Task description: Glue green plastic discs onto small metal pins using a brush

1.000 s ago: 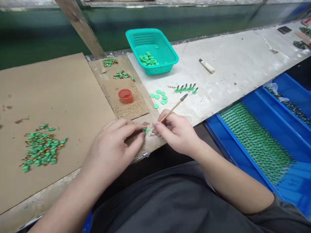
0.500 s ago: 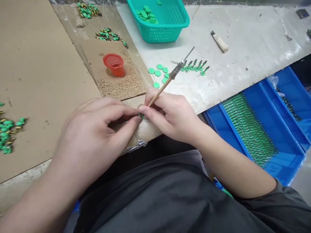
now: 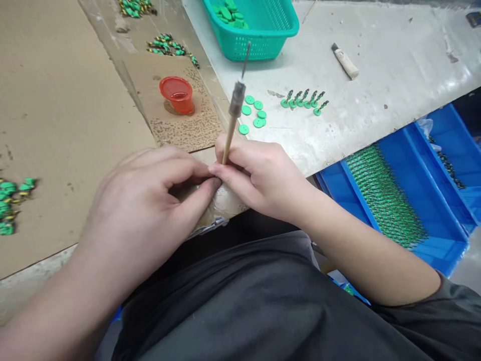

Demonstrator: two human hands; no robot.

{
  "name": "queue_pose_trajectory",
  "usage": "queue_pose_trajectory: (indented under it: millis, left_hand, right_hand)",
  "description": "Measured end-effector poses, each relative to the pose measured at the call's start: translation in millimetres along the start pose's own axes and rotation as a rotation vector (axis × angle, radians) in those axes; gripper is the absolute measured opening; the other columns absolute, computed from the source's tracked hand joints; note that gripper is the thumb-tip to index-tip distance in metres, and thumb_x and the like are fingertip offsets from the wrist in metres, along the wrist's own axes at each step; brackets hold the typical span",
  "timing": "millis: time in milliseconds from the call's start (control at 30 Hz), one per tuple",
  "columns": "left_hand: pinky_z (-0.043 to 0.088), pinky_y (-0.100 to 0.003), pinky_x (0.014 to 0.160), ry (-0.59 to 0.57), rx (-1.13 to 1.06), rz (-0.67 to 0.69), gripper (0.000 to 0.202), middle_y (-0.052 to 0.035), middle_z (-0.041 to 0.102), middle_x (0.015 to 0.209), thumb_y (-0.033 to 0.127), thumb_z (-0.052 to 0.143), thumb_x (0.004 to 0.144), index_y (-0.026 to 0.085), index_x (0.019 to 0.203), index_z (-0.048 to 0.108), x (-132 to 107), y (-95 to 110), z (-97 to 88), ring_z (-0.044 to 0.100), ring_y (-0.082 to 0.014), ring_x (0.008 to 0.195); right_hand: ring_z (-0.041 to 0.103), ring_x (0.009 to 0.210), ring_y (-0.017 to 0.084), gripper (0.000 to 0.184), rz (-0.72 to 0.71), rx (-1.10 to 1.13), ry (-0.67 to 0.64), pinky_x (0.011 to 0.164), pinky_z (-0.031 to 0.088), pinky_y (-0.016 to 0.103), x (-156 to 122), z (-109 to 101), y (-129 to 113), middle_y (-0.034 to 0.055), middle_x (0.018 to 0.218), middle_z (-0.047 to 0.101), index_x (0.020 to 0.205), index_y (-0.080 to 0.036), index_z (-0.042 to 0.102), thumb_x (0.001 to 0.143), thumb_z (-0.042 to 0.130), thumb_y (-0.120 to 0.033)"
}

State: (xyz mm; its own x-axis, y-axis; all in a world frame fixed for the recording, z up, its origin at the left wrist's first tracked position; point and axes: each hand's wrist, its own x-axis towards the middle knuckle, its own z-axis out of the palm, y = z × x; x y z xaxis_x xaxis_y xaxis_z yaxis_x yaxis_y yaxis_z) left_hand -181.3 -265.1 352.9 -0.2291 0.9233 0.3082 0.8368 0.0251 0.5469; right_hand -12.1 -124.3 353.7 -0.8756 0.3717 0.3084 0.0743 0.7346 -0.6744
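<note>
My left hand (image 3: 146, 200) and my right hand (image 3: 259, 175) meet fingertip to fingertip at the near edge of the bench, both pinched closed. My right hand holds a thin wooden brush (image 3: 233, 115) that stands nearly upright, its dark tip toward the teal basket (image 3: 280, 30). What the fingertips pinch between them is hidden; a moment ago it was a small green piece. Several loose green discs (image 3: 252, 111) lie just beyond the brush, and a short row of green pieces on stems (image 3: 304, 100) lies to their right.
A red cup (image 3: 176, 94) of liquid stands on speckled cardboard (image 3: 195, 130). Heaps of painted green pieces lie at the left edge (image 3: 11, 200) and at the back (image 3: 171, 47). A blue tray (image 3: 443, 215) filled with rows of green parts sits lower right. A white stick (image 3: 344, 61) lies on the grey bench.
The view dropped closer to my hands. The brush swung from leaning right to nearly upright. The small green piece seen between my fingertips is now covered by them.
</note>
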Motion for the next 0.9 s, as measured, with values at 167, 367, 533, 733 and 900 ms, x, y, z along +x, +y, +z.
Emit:
queue_pose_trajectory:
  millis: [167, 367, 533, 733, 900]
  left_hand:
    - [0.048, -0.035, 0.083, -0.039, -0.025, 0.0, 0.027, 0.0034, 0.079, 0.097, 0.044, 0.061, 0.11, 0.03, 0.095, 0.078, 1.1, 0.5, -2.6, 0.071, -0.019, 0.091]
    - [0.049, -0.036, 0.081, -0.03, -0.018, 0.001, 0.025, 0.0025, 0.082, 0.101, 0.043, 0.063, 0.109, 0.031, 0.103, 0.083, 0.3, -2.5, -1.2, 0.073, -0.0191, 0.092]
    - [0.047, -0.037, 0.078, -0.016, -0.017, -0.02, 0.024, 0.0032, 0.077, 0.092, 0.046, 0.064, 0.108, 0.032, 0.097, 0.081, -0.5, -3.7, 0.0, 0.07, -0.0194, 0.088]
    - [0.05, -0.037, 0.085, -0.009, -0.028, -0.001, 0.021, 0.0052, 0.081, 0.101, 0.039, 0.064, 0.11, 0.034, 0.101, 0.081, -4.2, -0.1, -2.9, 0.073, -0.0187, 0.094]
    - [0.05, -0.037, 0.087, 0.006, -0.015, 0.009, 0.021, 0.0055, 0.081, 0.1, 0.039, 0.063, 0.11, 0.033, 0.099, 0.079, -4.1, -2.4, -2.2, 0.072, -0.0191, 0.094]
  right_hand:
    - [0.072, 0.09, 0.017, 0.025, 0.006, 0.044, 0.015, 0.088, 0.057, 0.029, 3.1, 2.7, 1.7, 0.0007, 0.099, 0.072, 0.093, -0.025, 0.057, 0.118, 0.061, -0.025]
    - [0.067, 0.079, 0.013, 0.03, 0.095, 0.139, 0.169, 0.078, 0.052, 0.026, -11.8, 6.2, 3.5, -0.0016, 0.088, 0.065, 0.09, -0.022, 0.057, 0.119, 0.059, -0.028]
    - [0.067, 0.082, 0.011, 0.025, -0.042, 0.116, 0.17, 0.081, 0.051, 0.024, -17.3, 9.7, 3.7, -0.0038, 0.089, 0.065, 0.094, -0.021, 0.06, 0.119, 0.061, -0.021]
    - [0.069, 0.085, 0.01, 0.026, -0.114, 0.092, 0.162, 0.084, 0.053, 0.021, -13.1, 12.0, 7.2, -0.0047, 0.089, 0.066, 0.094, -0.022, 0.059, 0.119, 0.062, -0.018]
    - [0.074, 0.091, 0.01, 0.024, -0.107, 0.066, 0.156, 0.087, 0.056, 0.022, -14.4, 11.5, 4.5, -0.0039, 0.096, 0.072, 0.096, -0.021, 0.061, 0.12, 0.061, -0.018]
